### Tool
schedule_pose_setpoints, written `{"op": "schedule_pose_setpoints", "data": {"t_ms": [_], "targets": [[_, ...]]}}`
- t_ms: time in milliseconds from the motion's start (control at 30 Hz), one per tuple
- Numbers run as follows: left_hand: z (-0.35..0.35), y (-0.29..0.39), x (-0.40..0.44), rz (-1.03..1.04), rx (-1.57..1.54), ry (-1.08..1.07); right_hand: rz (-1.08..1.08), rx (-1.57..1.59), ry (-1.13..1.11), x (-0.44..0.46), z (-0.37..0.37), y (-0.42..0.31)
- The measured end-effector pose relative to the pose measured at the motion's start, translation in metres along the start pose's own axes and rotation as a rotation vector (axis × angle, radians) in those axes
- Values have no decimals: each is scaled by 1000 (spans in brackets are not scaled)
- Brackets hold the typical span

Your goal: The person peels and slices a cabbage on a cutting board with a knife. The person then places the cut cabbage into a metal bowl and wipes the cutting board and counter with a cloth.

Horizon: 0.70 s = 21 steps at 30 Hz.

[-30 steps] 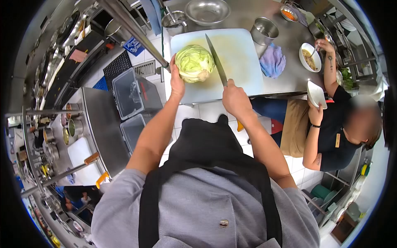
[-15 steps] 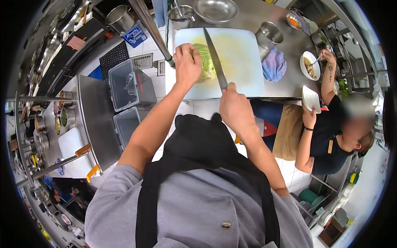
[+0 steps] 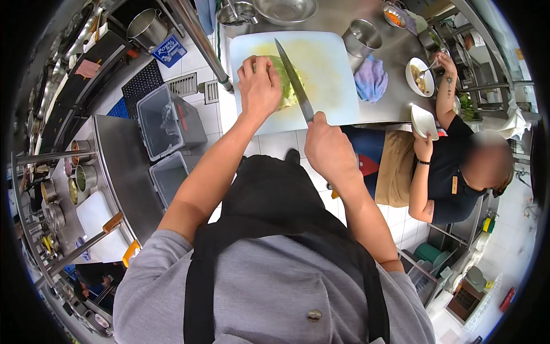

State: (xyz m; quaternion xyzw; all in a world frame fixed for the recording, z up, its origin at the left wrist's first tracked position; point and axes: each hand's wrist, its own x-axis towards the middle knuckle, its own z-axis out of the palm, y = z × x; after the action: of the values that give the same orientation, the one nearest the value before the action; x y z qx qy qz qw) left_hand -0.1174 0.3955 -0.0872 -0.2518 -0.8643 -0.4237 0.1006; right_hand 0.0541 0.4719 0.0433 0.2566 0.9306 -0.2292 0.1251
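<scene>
A pale green cabbage (image 3: pixel 290 92) rests on the white cutting board (image 3: pixel 330 74). My left hand (image 3: pixel 260 86) lies over its left and upper side with bent fingers, hiding much of it. My right hand (image 3: pixel 329 146) is closed round the handle of a long knife (image 3: pixel 294 80). The blade points up and to the left, close along the cabbage's right side; whether it touches the leaves I cannot tell.
A steel pot (image 3: pixel 362 39) and a blue-purple cloth (image 3: pixel 371 79) are right of the board, a steel bowl (image 3: pixel 285 10) behind it. On the right a co-worker (image 3: pixel 458 178) holds a white dish (image 3: pixel 424 122) and a spoon over a white bowl (image 3: pixel 416 86). A metal post (image 3: pixel 200 43) stands left.
My left hand has moved from the cabbage's left side to over it. The knife now lies closer along the cabbage. The whole view has shifted slightly.
</scene>
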Motion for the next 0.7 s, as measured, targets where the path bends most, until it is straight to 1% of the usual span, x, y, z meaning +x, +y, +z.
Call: {"op": "schedule_pose_setpoints", "data": {"t_ms": [100, 167, 233, 300, 333, 367, 433, 467, 533, 567, 600, 633, 667, 700], "targets": [[-1, -1, 2, 14, 19, -22, 7, -12, 1, 4, -2, 4], [1, 0, 1, 28, 23, -40, -143, -43, 22, 11, -2, 13], [-1, 0, 1, 76, 46, -44, -89, -21, 29, 20, -20, 2], [-1, -3, 5, 73, 46, -62, -78, 34, -91, 33, -37, -9], [0, -4, 7, 63, 46, -68, -28, 64, -188, 35, -53, -22], [0, -3, 5, 63, 46, -71, -24, 66, -190, 42, -60, -29], [-2, -1, 1, 125, 74, -49, 60, 34, -396, 55, -65, -39], [-3, -1, 1, 124, 75, -51, 61, 36, -398, 58, -63, -41], [-2, 1, 3, 94, 58, -48, 40, 41, -378, 65, -51, -38], [-1, 2, 5, 94, 54, -43, 41, 35, -374, 72, -27, -23], [0, 1, 7, 75, 54, -39, -93, 18, -163, 82, 12, -1], [-1, 0, 6, 55, 53, -40, -223, 2, 44, 85, 33, 11], [-1, 1, 8, 53, 52, -35, -106, 41, -7, 78, 33, 3], [-1, 2, 10, 16, 48, -44, -106, 38, -6, 79, 46, 2]]}}
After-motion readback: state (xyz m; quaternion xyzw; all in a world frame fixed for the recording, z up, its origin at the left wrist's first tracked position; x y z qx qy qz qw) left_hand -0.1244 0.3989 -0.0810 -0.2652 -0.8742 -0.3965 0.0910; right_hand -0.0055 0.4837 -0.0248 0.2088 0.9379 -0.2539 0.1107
